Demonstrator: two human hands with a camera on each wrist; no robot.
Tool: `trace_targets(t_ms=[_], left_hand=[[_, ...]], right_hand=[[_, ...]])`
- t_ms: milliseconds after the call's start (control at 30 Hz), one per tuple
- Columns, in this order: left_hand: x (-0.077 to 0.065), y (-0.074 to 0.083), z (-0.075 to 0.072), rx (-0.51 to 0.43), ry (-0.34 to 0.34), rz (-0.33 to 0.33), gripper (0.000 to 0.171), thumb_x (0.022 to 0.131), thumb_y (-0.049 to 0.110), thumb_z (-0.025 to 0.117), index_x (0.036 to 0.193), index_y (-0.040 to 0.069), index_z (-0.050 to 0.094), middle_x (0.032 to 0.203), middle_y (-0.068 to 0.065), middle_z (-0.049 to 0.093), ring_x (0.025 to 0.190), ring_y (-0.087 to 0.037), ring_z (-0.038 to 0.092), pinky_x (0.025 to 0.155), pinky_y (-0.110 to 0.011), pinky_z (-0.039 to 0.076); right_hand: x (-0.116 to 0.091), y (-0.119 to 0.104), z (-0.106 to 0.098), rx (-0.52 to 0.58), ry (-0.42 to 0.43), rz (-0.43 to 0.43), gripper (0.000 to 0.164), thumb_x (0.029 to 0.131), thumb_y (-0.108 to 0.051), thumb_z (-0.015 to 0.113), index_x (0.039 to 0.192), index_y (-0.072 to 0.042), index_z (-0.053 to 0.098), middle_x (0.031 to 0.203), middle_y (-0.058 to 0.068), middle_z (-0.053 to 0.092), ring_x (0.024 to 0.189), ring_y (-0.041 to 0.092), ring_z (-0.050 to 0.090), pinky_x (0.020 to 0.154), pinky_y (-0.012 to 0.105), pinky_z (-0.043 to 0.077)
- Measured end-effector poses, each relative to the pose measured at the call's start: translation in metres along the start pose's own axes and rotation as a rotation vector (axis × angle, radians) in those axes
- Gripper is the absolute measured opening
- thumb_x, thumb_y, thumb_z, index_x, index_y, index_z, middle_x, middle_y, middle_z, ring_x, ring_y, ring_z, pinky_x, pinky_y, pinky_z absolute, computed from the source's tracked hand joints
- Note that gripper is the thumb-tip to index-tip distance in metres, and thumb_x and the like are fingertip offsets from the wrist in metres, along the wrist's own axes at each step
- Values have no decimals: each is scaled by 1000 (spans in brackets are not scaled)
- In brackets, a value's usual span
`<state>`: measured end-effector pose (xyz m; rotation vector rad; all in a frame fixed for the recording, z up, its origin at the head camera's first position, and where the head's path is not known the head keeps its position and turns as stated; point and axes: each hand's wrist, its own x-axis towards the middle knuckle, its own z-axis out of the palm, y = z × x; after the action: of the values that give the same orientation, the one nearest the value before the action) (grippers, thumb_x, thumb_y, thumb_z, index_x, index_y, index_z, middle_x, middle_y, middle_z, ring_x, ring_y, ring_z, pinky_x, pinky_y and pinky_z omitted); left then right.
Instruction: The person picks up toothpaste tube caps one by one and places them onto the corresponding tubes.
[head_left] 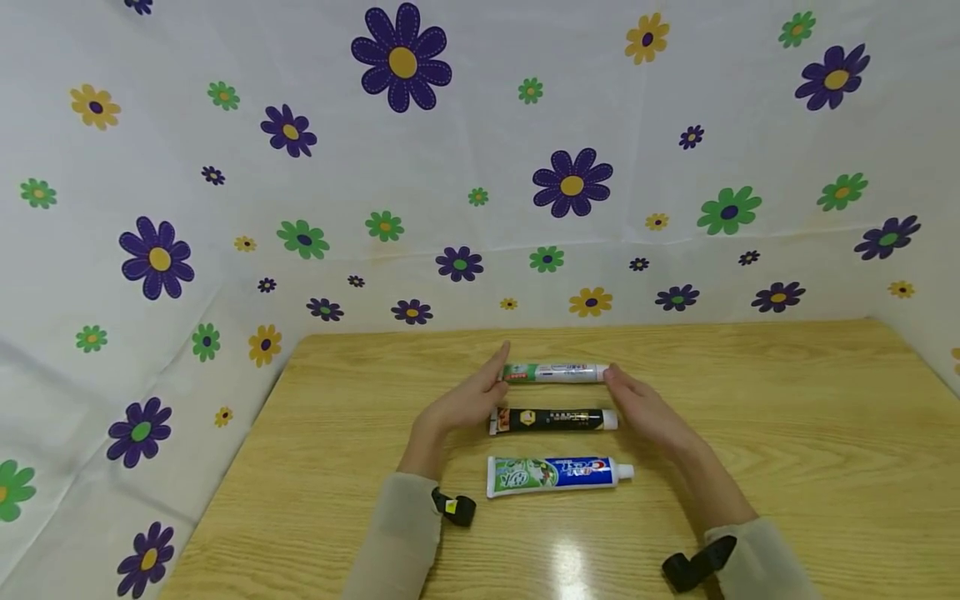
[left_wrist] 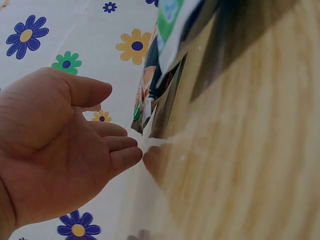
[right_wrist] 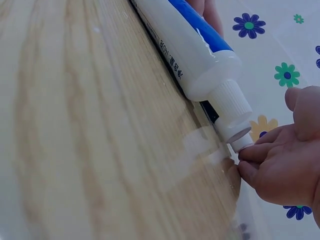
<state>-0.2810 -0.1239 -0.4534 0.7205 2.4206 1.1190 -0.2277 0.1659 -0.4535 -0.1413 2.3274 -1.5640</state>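
Observation:
Three toothpaste tubes lie in a column on the table, caps to the right. The farthest is a green and white toothpaste tube [head_left: 558,372], between my two hands. My left hand [head_left: 467,402] is at its flat left end, fingers extended and thumb apart; whether they touch it is hard to tell. At its white cap, my right hand [head_left: 647,408] has its fingertips against or very close to the end. Below lies a black toothpaste tube [head_left: 557,419], and nearest me a blue and green Crest toothpaste tube [head_left: 553,475]. In the right wrist view the Crest tube [right_wrist: 200,55] partly hides the others.
The wooden table [head_left: 787,433] reaches back to a white cloth [head_left: 480,150] printed with flowers, which also hangs along the left and right sides. A dark wrist camera [head_left: 456,508] is strapped to the left sleeve and another wrist camera [head_left: 697,567] to the right.

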Motion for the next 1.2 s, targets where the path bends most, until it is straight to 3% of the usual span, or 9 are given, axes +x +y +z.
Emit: trace_targets(t_ms=[133,400,600,733,933,1200], left_hand=[[-5,5,-4,86,13,-17,62,108,15,32,159,7,-3,166,-11,-5,153,-29,-4,122,-41,4],[-12,18,-14,256,40,-106,61,109,24,35,161,16,5,165,-19,1,152,-32,5,121,-49,15],[-19,21,-18,238,93,-116,60,109,22,36,161,14,7,164,-22,2,152,-36,4,120,-52,15],[-23,21,-15,249,94,-122,61,109,23,38,161,13,8,164,-23,4,151,-38,6,120,-54,15],[-30,26,-13,240,107,-133,62,108,27,41,161,13,11,164,-23,6,150,-41,7,119,-58,16],[-36,27,-8,316,154,-136,64,107,33,44,161,15,14,164,-21,8,150,-42,8,118,-59,17]], right_hand=[[0,1,-4,14,13,2,78,106,-55,20,156,3,11,164,20,7,151,39,4,120,53,7],[-6,-3,-18,4,57,-18,79,106,-55,21,155,6,11,163,24,8,150,42,5,120,55,9],[-9,-1,-28,8,73,-29,80,106,-54,21,155,8,10,162,26,6,150,43,3,120,56,7],[-12,3,-33,-15,100,-29,76,107,-50,21,154,9,9,162,25,5,149,44,3,120,56,7],[-16,2,-37,-56,132,-32,83,105,-57,21,155,7,8,163,23,5,149,45,4,119,57,9],[-23,1,-33,-108,145,-84,75,108,-49,26,156,5,7,163,24,6,148,46,6,118,59,10]])
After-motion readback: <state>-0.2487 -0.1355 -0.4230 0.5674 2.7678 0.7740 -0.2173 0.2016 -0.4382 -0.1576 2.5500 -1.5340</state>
